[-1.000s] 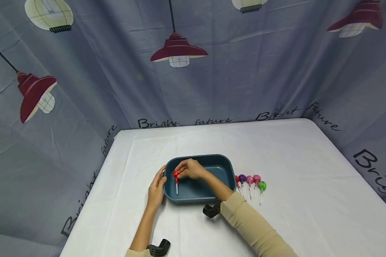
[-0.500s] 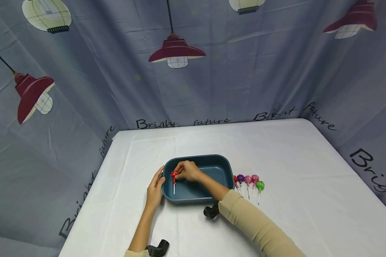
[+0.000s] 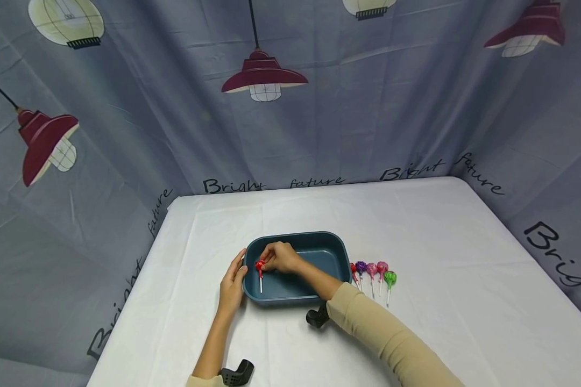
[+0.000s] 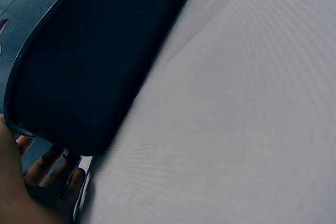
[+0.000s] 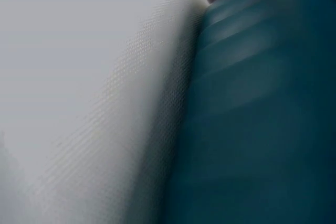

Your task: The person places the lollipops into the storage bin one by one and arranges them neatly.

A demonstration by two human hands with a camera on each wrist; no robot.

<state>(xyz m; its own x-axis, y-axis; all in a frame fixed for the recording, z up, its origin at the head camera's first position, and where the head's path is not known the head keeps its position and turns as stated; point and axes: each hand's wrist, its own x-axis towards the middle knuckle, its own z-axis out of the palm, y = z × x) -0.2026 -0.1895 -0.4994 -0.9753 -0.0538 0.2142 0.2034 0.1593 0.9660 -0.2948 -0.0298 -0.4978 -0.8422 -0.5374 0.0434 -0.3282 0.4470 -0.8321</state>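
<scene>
A teal rectangular tray [image 3: 319, 290] stands on the white table. Inside its left part, my right hand [image 3: 282, 258] pinches a red lollipop [image 3: 259, 266] near the candy head, and the white stick points toward me. My left hand [image 3: 231, 287] rests against the tray's left end with fingers fairly straight and the thumb at the rim. In the left wrist view, the left hand's fingers [image 4: 47, 166] lie outside the dark end wall. The right wrist view shows the tray's outer side [image 5: 247, 119] close up; the lollipop is hidden there.
Beside the tray's right end lie several lollipops: a red one [image 3: 353, 269] partly behind the tray, a purple one [image 3: 361, 267], two pink ones and a green one [image 3: 389, 278]. A grey curtain [image 3: 348, 123] hangs behind the table [image 3: 445, 258].
The red lollipop and my right hand have shifted slightly left and the candy slightly lower within the tray. The whole head view has drifted slightly. My left hand stays against the tray.
</scene>
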